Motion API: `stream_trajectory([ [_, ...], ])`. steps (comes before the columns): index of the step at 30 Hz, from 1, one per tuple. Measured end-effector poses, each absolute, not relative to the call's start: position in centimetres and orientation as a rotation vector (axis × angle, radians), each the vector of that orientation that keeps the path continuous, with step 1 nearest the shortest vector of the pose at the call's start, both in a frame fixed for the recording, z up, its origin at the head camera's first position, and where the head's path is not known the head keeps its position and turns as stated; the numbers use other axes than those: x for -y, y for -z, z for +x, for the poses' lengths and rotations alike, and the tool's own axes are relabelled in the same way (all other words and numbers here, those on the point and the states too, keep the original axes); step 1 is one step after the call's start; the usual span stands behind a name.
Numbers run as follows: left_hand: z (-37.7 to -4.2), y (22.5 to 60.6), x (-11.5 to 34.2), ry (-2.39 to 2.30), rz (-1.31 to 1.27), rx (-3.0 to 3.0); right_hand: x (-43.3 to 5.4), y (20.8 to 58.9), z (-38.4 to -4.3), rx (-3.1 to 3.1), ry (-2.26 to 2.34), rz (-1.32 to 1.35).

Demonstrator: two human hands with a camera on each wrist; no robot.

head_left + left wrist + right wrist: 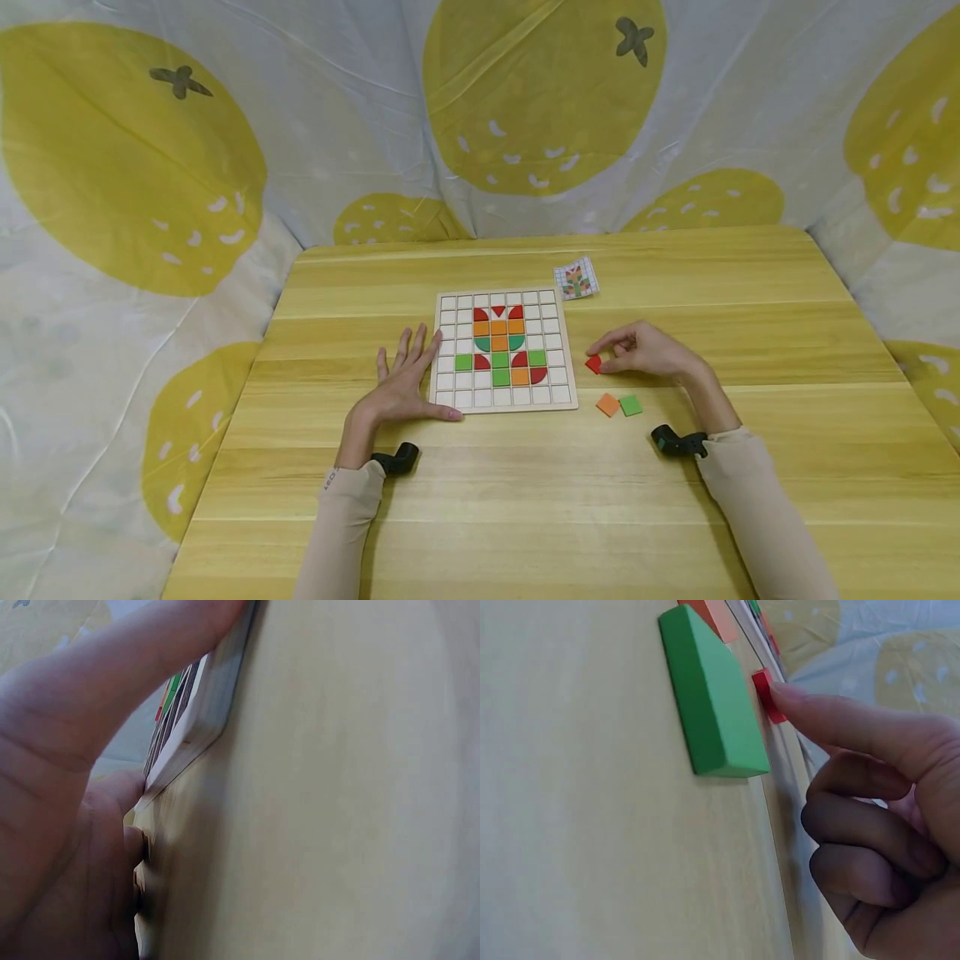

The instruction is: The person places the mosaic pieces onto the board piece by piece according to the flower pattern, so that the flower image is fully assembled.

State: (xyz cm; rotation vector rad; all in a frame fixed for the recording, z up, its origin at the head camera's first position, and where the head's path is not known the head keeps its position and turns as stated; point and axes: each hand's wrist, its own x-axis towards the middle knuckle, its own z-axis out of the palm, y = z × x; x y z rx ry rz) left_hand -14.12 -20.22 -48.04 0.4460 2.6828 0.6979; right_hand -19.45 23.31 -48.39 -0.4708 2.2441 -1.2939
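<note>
A square wooden grid board (pixel 572 367) holds red, orange, green and teal tiles in a flower-like pattern. My left hand (pixel 401 390) is spread at the board's left edge, with its thumb along the near edge; the left wrist view shows that thumb (pixel 127 664) against the board's side (pixel 217 701). To the right of the board, my right hand (pixel 648 352) pinches a small red tile (pixel 593 364) between thumb and index finger. In the right wrist view a fingertip touches this red tile (pixel 769 696), while the other fingers are curled.
An orange tile (pixel 607 405) and a green tile (pixel 631 405) lie side by side on the wooden table, nearer than my right hand. A small printed pattern card (pixel 576 278) lies by the board's far right corner. Fruit-print cloth (pixel 360 125) hangs behind the table.
</note>
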Motion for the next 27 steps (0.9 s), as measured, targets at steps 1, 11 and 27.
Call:
stream_trajectory([
  [1, -14.13, 48.04, 20.2, -0.696, 0.446, -2.683, -23.31, 48.42, -19.45, -2.258, 1.29, -0.451],
  [11, -14.2, 48.18, 20.21, -0.683, 0.444, -2.69, -22.99, 48.08, -19.25, -2.433, 1.276, -0.239],
  [27, -14.28, 48.37, 20.33, -0.687, 0.451, -2.688, -23.61, 47.94, -19.52, -2.283, 1.264, -0.357],
])
